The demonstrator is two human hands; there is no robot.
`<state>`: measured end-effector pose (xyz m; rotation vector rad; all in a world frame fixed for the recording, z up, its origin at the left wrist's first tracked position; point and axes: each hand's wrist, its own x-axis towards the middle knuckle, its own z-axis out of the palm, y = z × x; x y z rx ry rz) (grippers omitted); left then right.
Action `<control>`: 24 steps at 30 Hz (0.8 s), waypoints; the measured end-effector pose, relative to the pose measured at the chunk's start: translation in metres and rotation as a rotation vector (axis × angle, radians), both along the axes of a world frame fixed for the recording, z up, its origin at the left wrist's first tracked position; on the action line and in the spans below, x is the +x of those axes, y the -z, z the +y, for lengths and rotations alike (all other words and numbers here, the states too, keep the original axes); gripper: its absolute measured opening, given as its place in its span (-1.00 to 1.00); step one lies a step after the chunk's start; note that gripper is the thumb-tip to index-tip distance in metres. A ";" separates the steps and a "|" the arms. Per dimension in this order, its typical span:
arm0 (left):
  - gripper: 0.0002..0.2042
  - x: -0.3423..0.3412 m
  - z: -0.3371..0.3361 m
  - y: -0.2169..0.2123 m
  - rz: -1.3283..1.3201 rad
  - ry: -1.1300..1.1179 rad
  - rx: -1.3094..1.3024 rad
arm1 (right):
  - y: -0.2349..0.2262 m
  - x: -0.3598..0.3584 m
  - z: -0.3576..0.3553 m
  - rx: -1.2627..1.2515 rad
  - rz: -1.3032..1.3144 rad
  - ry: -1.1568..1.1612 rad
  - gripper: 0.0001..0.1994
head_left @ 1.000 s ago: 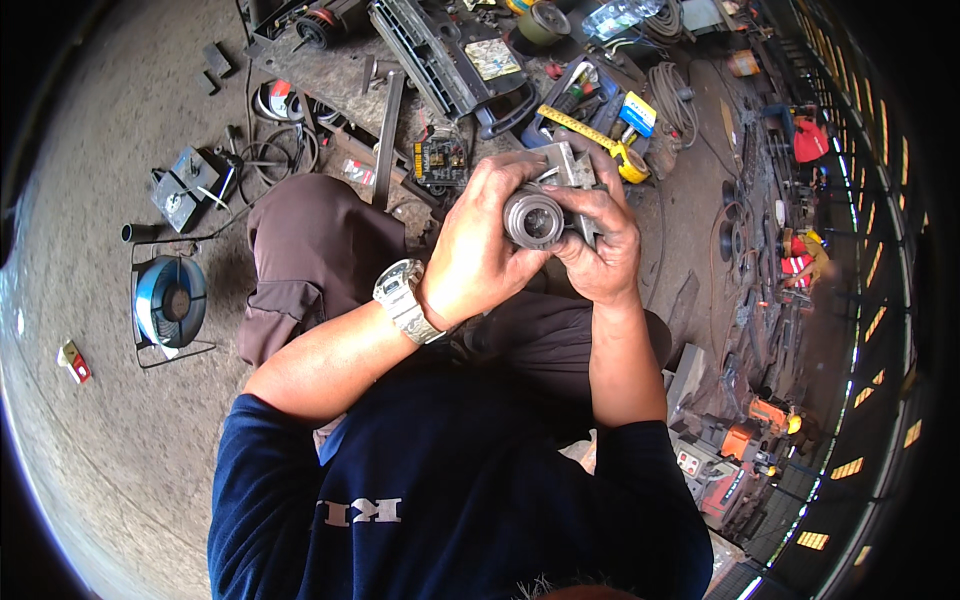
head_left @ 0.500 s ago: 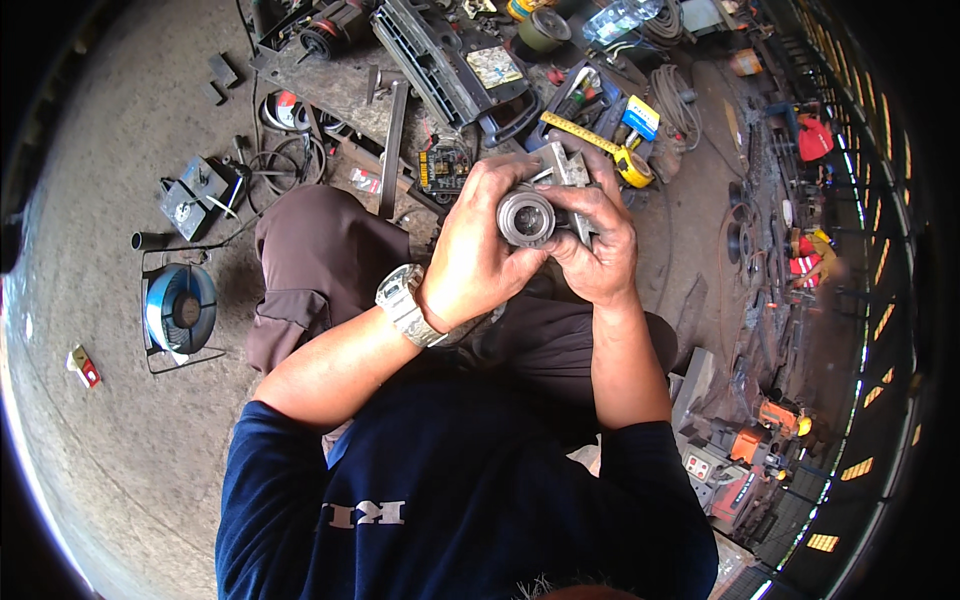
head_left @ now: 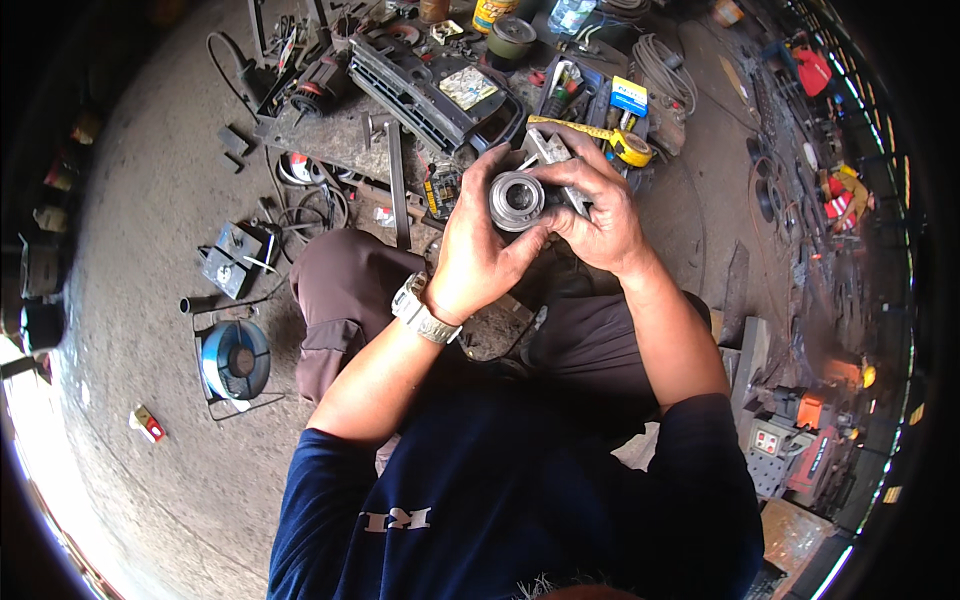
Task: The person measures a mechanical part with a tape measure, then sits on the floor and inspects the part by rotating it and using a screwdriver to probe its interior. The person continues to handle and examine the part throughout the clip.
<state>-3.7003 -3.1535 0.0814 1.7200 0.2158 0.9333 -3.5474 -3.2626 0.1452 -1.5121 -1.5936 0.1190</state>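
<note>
Above my lap I hold a grey metal part (head_left: 517,201) with a ringed, hollow round end turned up toward me. A flat, angular metal piece (head_left: 560,165) sits beside the round end, toward the right; whether the two are joined I cannot tell. My left hand (head_left: 483,240) is wrapped round the left side of the ringed end, its thumb along the lower edge. On the other side my right hand (head_left: 603,215) grips the angular piece, with its thumb and fingers near the ring. Dark grime marks the fingers. The underside is hidden by both hands.
Beyond my hands lie a yellow tape measure (head_left: 630,148), a dark tool tray (head_left: 572,92) and a long black casing (head_left: 430,95). A blue wire spool (head_left: 235,361) stands left on the floor. At the lower right is a red-and-grey machine (head_left: 785,445).
The whole view has shifted, with floor things at the left now lower and farther right. Both hands keep their hold on the metal part, which looks slightly turned.
</note>
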 end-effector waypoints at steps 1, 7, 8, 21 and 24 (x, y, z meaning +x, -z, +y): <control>-0.10 0.001 -0.002 0.000 0.014 0.001 0.003 | 0.001 0.003 -0.002 0.004 0.002 0.002 -0.53; -0.24 0.010 -0.006 0.011 0.056 -0.015 0.139 | 0.008 0.021 -0.019 0.034 0.004 0.028 -0.54; -0.24 0.011 -0.005 0.014 0.075 0.007 0.156 | 0.009 0.022 -0.024 0.042 -0.009 0.046 -0.54; -0.39 0.067 0.007 0.000 0.165 0.186 0.133 | 0.023 0.041 -0.032 0.158 0.142 0.263 -0.59; -0.33 0.071 0.001 0.008 0.149 0.140 0.165 | 0.026 0.045 -0.037 0.166 0.168 0.261 -0.61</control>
